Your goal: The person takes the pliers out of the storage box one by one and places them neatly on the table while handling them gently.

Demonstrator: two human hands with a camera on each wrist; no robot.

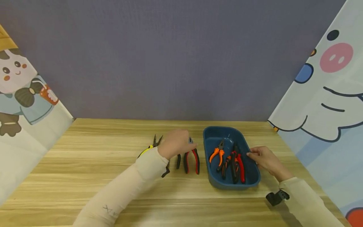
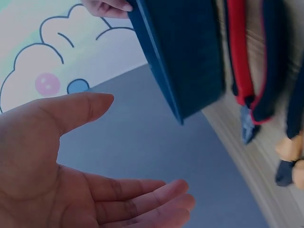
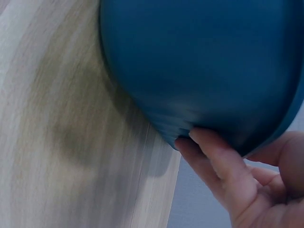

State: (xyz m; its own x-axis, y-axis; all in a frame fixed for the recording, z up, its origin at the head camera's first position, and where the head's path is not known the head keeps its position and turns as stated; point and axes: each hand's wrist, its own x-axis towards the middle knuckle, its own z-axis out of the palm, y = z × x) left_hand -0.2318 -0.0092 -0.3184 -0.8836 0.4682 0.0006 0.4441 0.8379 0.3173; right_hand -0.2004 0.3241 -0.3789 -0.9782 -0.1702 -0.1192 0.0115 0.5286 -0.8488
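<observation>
Red-and-black pliers (image 1: 196, 157) on the table (image 1: 99, 189), right by the left hand (image 1: 175, 143), which is spread, thumb apart, blocking most of another pair (image 1: 178, 161); right hand (image 1: 265, 159) pinching the tub (image 1: 235, 186), overlapping pliers (image 1: 234, 167) inside hard to separate.

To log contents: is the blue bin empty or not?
Not empty: in the head view, orange-handled pliers and red-handled pliers lie inside the blue bin.
</observation>
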